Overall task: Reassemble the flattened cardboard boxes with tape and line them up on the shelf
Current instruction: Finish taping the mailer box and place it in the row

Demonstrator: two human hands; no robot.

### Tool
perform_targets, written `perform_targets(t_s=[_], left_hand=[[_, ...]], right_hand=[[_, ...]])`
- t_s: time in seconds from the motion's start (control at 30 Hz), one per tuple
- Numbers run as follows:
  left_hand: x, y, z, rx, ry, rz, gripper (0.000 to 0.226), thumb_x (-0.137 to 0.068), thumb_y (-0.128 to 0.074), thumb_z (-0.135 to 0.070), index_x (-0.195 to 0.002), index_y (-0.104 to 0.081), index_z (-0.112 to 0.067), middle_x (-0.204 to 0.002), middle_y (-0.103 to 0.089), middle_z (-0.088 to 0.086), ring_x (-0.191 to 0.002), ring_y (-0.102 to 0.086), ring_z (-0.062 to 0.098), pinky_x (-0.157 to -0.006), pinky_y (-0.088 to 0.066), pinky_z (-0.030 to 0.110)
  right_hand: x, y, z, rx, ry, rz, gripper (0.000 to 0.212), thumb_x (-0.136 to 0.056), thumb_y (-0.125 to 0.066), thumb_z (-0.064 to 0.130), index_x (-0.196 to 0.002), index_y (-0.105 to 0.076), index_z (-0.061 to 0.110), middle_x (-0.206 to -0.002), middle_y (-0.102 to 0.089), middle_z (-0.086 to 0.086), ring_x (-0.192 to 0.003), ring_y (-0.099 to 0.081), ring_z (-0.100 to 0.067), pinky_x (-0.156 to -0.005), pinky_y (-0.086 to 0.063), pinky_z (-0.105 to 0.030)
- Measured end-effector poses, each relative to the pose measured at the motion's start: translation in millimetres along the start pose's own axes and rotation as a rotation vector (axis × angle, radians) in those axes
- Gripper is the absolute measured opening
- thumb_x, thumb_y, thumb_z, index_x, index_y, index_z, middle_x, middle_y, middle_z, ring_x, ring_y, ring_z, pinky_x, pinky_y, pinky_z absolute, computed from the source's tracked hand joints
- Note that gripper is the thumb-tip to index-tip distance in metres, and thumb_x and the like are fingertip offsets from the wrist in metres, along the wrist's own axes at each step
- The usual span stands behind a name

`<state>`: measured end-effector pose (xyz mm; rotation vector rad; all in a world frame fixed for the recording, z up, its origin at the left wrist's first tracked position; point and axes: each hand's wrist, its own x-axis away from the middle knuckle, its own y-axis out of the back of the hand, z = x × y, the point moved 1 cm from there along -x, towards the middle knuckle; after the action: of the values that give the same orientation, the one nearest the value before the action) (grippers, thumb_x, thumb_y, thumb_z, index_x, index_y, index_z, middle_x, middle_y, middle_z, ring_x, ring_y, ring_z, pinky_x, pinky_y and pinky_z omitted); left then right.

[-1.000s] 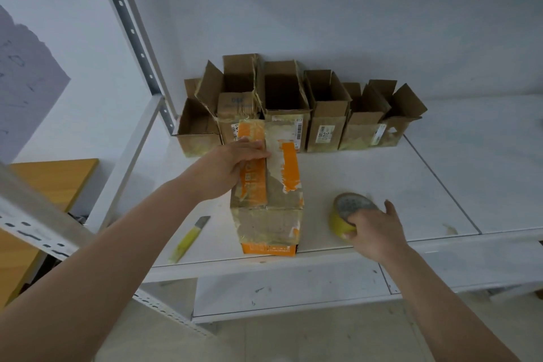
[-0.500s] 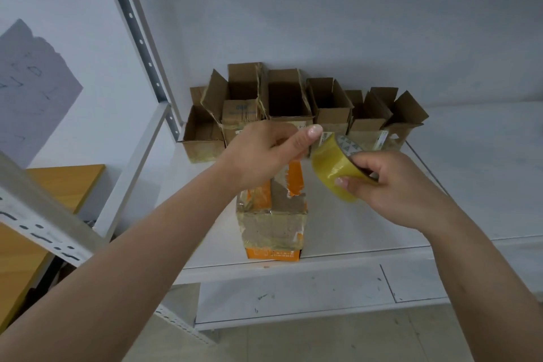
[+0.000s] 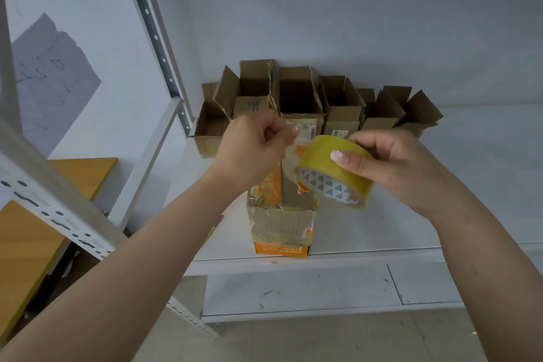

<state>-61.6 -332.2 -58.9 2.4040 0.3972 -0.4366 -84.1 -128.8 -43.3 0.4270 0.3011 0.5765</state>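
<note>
Before you stands the white metal shelf [image 3: 440, 232], its slotted grey upright post [image 3: 155, 38] rising at the left. Off to the left, below the shelf level, lies a yellow-brown wooden tabletop [image 3: 26, 244], and a grey sheet of paper with scribbled marks [image 3: 50, 79] hangs on the wall above it.

Along the back of the shelf, against the wall, runs a row of open brown cardboard boxes [image 3: 299, 97], flaps up, standing side by side and touching. In front of them, at the shelf's front edge, lies the worn brown-and-orange cardboard box [image 3: 282, 223] you are working on, its flaps closed and patched with old tape.

Your right hand [image 3: 393, 167] grasps the yellow roll of clear packing tape [image 3: 332, 167], fingers curled over its outer band, holding it in the air above the worn box. Your left hand [image 3: 252, 150] is just beside the roll, thumb and fingertips pinched together at the roll's edge; whether they hold the loose tape end, you cannot tell from here.
</note>
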Motion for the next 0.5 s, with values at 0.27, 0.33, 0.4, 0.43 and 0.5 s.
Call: perform_targets(t_s=[0.27,0.33,0.4,0.43,0.5], left_hand=[[41.8,34.4,50.6,-0.083,0.237,-0.208,0.032,-0.094,-0.058,-0.038,-0.069,-0.057,-0.019,-0.055,-0.059,-0.008,-0.050,-0.056,-0.002,-0.050,-0.038,0.022],[60.0,33.0,65.2,-0.095,0.263,-0.215,0.034,-0.094,-0.059,-0.037,-0.068,-0.057,-0.016,-0.053,-0.061,-0.005,-0.052,-0.057,0.000,-0.049,-0.040,0.019],[75.3,27.6,75.6,-0.064,0.304,-0.226,0.035,-0.094,-0.060,-0.034,-0.068,-0.057,-0.011,-0.056,-0.062,0.000,-0.052,-0.058,0.000,-0.047,-0.040,0.011],[80.4,25.2,79.6,-0.057,0.326,-0.236,0.035,-0.094,-0.061,-0.034,-0.068,-0.057,-0.009,-0.056,-0.061,0.003,-0.052,-0.059,0.000,-0.047,-0.041,0.011],[85.1,21.7,86.2,-0.084,0.338,-0.259,0.036,-0.094,-0.061,-0.034,-0.068,-0.056,-0.009,-0.054,-0.060,0.005,-0.054,-0.059,0.002,-0.049,-0.042,0.017]], right_hand=[[2.1,16.9,-17.7,0.134,-0.194,-0.075,0.051,-0.057,-0.064,0.069,-0.069,-0.073,0.021,-0.053,-0.057,0.003,-0.046,-0.054,-0.007,-0.038,-0.039,-0.014],[2.4,11.8,-29.6,0.220,-0.250,-0.059,0.050,-0.060,-0.065,0.068,-0.063,-0.071,0.018,-0.045,-0.049,0.008,-0.042,-0.049,-0.003,-0.039,-0.039,-0.015],[1.6,1.8,-42.6,0.334,-0.280,-0.045,0.053,-0.069,-0.066,0.066,-0.061,-0.068,0.013,-0.044,-0.044,0.007,-0.039,-0.044,-0.002,-0.046,-0.040,-0.024],[1.4,-2.2,-48.4,0.376,-0.282,-0.046,0.054,-0.072,-0.066,0.064,-0.061,-0.068,0.011,-0.045,-0.043,0.006,-0.039,-0.043,-0.003,-0.050,-0.040,-0.026],[0.6,-6.0,-57.7,0.395,-0.287,-0.048,0.056,-0.074,-0.065,0.064,-0.062,-0.067,0.009,-0.047,-0.041,0.004,-0.040,-0.042,-0.006,-0.052,-0.039,-0.029]])
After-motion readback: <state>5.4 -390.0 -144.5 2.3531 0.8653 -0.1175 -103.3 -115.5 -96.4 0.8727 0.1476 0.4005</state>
